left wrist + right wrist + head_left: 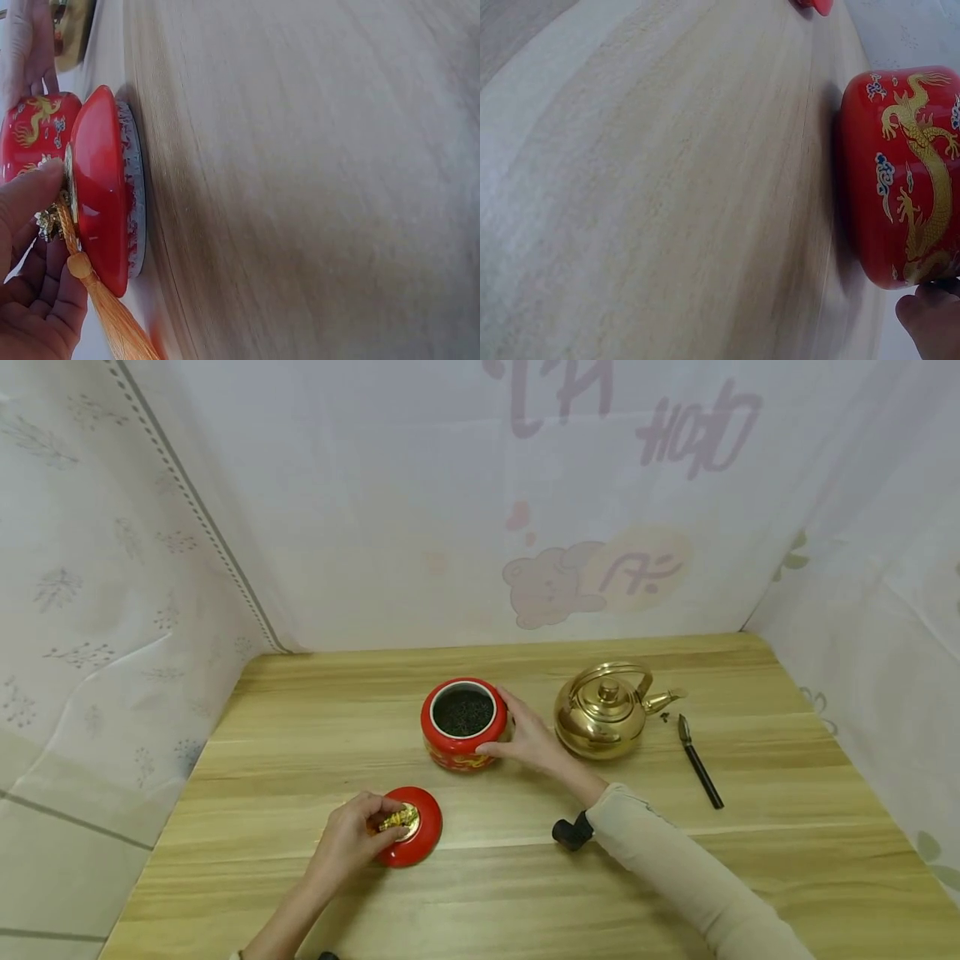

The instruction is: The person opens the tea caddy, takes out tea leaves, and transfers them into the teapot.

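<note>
A round red jar (pixel 431 739) with gold dragons and a pale rim stands uncovered on the table, dark tea-like leaves (pixel 463 710) inside. My right hand (pixel 528 739) grips its right side, thumb at the front and fingers reaching behind. To the front left, my left hand (pixel 352 831) pinches the gold knob (pixel 401 818) of the red lid (pixel 427 831) between thumb and fingers. In the left wrist view an orange tassel (pixel 112 315) hangs from that knob, and the lid's patterned lower rim (pixel 133 187) lies right at the tabletop.
A shiny gold teapot (pixel 596 727) with an arched handle stands right of the jar, its spout pointing right. Beside it lies a dark-handled scoop (pixel 701 768) near a few dark crumbs (pixel 664 717). Printed cloth walls (pixel 412 527) enclose the wooden table (pixel 510 893).
</note>
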{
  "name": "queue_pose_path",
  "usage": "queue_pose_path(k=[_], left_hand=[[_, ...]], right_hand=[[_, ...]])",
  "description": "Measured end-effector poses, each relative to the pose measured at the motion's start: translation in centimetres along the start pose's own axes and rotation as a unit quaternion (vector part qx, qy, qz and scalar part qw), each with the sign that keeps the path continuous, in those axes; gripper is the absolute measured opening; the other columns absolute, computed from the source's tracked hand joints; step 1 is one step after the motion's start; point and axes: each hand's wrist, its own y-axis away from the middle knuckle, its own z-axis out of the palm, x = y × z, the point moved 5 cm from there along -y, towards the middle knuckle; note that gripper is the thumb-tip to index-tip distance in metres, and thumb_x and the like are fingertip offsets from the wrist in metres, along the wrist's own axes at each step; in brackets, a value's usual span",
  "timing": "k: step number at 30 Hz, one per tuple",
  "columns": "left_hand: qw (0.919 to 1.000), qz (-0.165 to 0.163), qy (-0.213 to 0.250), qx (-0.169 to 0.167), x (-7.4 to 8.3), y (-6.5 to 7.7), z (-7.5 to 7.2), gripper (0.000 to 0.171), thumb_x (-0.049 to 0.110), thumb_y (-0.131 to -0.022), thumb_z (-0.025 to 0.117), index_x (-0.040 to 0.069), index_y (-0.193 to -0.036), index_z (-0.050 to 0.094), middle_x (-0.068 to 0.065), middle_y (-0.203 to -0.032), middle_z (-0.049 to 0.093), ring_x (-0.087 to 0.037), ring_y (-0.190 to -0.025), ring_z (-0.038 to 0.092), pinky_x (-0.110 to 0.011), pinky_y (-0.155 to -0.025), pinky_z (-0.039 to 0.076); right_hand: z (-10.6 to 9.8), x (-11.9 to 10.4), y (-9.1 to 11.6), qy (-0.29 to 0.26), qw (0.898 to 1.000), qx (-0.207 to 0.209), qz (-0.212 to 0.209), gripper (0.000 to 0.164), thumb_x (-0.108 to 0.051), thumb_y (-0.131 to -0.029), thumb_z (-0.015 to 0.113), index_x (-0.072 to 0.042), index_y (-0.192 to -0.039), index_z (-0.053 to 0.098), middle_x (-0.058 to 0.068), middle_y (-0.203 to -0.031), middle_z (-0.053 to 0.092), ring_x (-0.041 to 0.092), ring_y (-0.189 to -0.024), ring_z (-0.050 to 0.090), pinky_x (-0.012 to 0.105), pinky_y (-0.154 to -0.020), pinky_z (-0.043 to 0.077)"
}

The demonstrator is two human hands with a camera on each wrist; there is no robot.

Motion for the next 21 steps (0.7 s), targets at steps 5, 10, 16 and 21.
queue_pose_path(k=[5,10,16,21], left_hand=[[0.9992,0.028,-0.017,0.024,0.2,0.1,-0.1,0.022,0.003,-0.062,0.085,0.011,-0.078,0.072,0.007,-0.072,0.061,-0.002,-0.065,0.053,-0.019,-0.057,0.049],[0.9969,0.058,-0.029,0.044,0.4,0.2,-0.3,0.022,0.002,-0.061,0.085,0.011,-0.077,0.073,0.010,-0.070,0.060,0.000,-0.062,0.052,-0.017,-0.054,0.047],[0.9949,0.083,-0.028,0.050,1.3,-0.5,-1.2,0.022,0.001,-0.064,0.083,0.010,-0.082,0.074,0.007,-0.073,0.062,0.000,-0.064,0.052,-0.017,-0.054,0.047],[0.9946,0.092,-0.012,0.048,2.9,-2.6,-2.9,0.020,0.001,-0.069,0.080,0.007,-0.087,0.073,0.004,-0.078,0.065,-0.004,-0.069,0.056,-0.020,-0.058,0.050]], right_hand=[[0.0,0.0,0.0,-0.014,1.000,-0.001,-0.007,0.101,-0.023,-0.070,0.084,0.002,-0.147,0.023,0.019,-0.149,0.032,0.032,-0.137,0.032,0.044,-0.111,0.031],[0.1,0.0,0.1,-0.028,1.000,-0.008,-0.005,0.100,-0.022,-0.072,0.083,0.000,-0.148,0.022,0.018,-0.150,0.031,0.031,-0.137,0.033,0.044,-0.111,0.032],[0.1,0.0,0.1,-0.030,0.999,-0.012,-0.001,0.101,-0.024,-0.072,0.083,-0.002,-0.149,0.021,0.017,-0.151,0.030,0.031,-0.136,0.035,0.044,-0.112,0.030],[0.1,0.1,0.1,-0.033,0.999,-0.008,-0.004,0.101,-0.023,-0.071,0.083,-0.002,-0.149,0.022,0.016,-0.150,0.033,0.029,-0.134,0.037,0.042,-0.113,0.029]])
